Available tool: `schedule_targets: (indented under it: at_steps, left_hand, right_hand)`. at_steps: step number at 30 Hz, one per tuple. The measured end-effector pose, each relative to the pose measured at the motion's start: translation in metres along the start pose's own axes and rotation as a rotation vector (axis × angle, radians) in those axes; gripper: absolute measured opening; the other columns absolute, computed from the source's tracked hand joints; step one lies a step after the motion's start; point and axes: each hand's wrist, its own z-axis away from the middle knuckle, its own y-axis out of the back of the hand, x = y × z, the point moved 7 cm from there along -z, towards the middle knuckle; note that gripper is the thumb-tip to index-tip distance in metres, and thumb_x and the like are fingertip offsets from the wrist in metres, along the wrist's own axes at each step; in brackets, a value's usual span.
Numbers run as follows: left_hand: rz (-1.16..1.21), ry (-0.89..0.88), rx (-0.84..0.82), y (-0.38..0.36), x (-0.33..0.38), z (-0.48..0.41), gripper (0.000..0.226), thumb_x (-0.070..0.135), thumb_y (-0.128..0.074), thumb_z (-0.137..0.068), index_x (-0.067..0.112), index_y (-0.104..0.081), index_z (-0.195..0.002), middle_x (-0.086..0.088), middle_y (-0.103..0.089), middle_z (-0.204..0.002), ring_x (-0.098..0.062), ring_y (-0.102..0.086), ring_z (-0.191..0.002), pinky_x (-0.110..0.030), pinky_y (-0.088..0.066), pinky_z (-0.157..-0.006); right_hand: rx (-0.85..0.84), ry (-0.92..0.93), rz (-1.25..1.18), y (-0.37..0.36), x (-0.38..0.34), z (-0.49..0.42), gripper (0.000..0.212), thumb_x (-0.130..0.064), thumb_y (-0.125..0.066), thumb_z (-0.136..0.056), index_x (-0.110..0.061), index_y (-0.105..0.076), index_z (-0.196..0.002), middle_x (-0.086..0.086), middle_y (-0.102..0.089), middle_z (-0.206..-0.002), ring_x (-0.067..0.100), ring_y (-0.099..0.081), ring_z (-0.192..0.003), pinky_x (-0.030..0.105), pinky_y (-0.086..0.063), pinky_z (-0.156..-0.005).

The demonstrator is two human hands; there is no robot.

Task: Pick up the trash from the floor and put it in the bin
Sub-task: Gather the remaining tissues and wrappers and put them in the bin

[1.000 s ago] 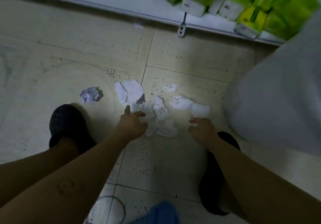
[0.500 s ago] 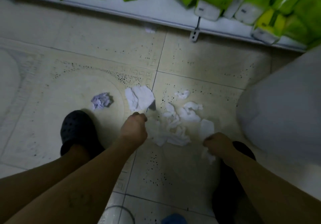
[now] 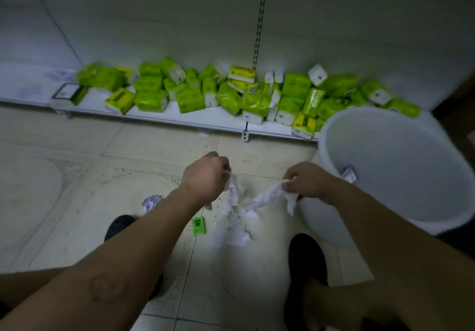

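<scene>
My left hand point(image 3: 205, 176) is closed on white tissue scraps point(image 3: 234, 192) that dangle below it. Beside the bin, my right hand point(image 3: 308, 183) grips a long strip of white tissue point(image 3: 267, 198). More white tissue pieces point(image 3: 236, 233) lie on the tiled floor between my feet. A crumpled paper ball point(image 3: 151, 201) rests on the floor left of my left forearm, and a small green packet point(image 3: 198, 225) lies beneath my left wrist. The white bin point(image 3: 334, 135) stands at the right with one scrap point(image 3: 349, 174) inside.
A low white shelf point(image 3: 180, 118) along the wall carries several green and yellow tissue packs point(image 3: 190, 99). My black shoes point(image 3: 307, 258) stand on either side of the tissue pile. Open tiled floor stretches to the left.
Both hands closed on tissue and rose from the floor. The view tilted up, showing the shelf, the wall and the inside of the bin. A green packet now shows on the floor.
</scene>
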Motion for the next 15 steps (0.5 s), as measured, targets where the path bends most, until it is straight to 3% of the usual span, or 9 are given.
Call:
schedule_targets:
  at_steps: [5, 8, 10, 12, 15]
  left_hand:
    - [0.033, -0.044, 0.066, 0.024, 0.074, -0.004, 0.013, 0.028, -0.053, -0.085, 0.023, -0.065, -0.086, -0.003, -0.066, -0.094, -0.027, -0.061, -0.086, -0.029, -0.042, -0.063]
    - [0.082, -0.075, 0.077, 0.027, 0.116, -0.014, 0.005, 0.029, -0.055, -0.082, 0.026, -0.058, -0.079, 0.000, -0.065, -0.082, -0.025, -0.061, -0.083, -0.029, -0.041, -0.062]
    - [0.111, -0.116, 0.090, 0.023, 0.142, -0.024, 0.005, 0.027, -0.057, -0.081, 0.024, -0.053, -0.080, 0.000, -0.065, -0.081, -0.026, -0.061, -0.081, -0.032, -0.045, -0.062]
    - [0.202, -0.117, 0.102, 0.015, 0.164, -0.035, 0.010, 0.026, -0.059, -0.080, 0.022, -0.050, -0.080, -0.002, -0.063, -0.076, -0.027, -0.060, -0.076, -0.036, -0.049, -0.063]
    - [0.377, -0.087, 0.162, 0.001, 0.191, -0.054, 0.016, 0.022, -0.062, -0.078, 0.022, -0.046, -0.073, 0.007, -0.056, -0.065, -0.019, -0.055, -0.066, -0.030, -0.043, -0.057]
  right_hand:
    - [0.256, -0.029, 0.031, 0.088, 0.013, 0.039, 0.010, -0.010, -0.063, -0.080, -0.008, -0.066, -0.070, 0.012, -0.059, -0.065, 0.023, -0.057, -0.054, 0.026, -0.046, -0.049]
    - [0.526, -0.122, -0.060, 0.130, 0.050, 0.061, 0.005, -0.011, -0.064, -0.076, -0.011, -0.069, -0.075, 0.010, -0.063, -0.071, 0.026, -0.061, -0.072, 0.029, -0.049, -0.064]
    - [0.560, -0.170, -0.102, 0.139, 0.069, 0.064, 0.010, -0.009, -0.066, -0.075, -0.004, -0.072, -0.081, 0.015, -0.068, -0.079, 0.032, -0.067, -0.084, 0.036, -0.055, -0.078]
    - [0.568, -0.197, -0.132, 0.147, 0.083, 0.063, 0.013, -0.009, -0.065, -0.076, 0.000, -0.071, -0.084, 0.021, -0.070, -0.087, 0.036, -0.067, -0.092, 0.036, -0.054, -0.083]
    - [0.582, -0.257, -0.257, 0.162, 0.109, 0.059, 0.005, -0.006, -0.060, -0.080, -0.011, -0.061, -0.081, 0.016, -0.062, -0.086, 0.036, -0.067, -0.097, 0.038, -0.057, -0.084]
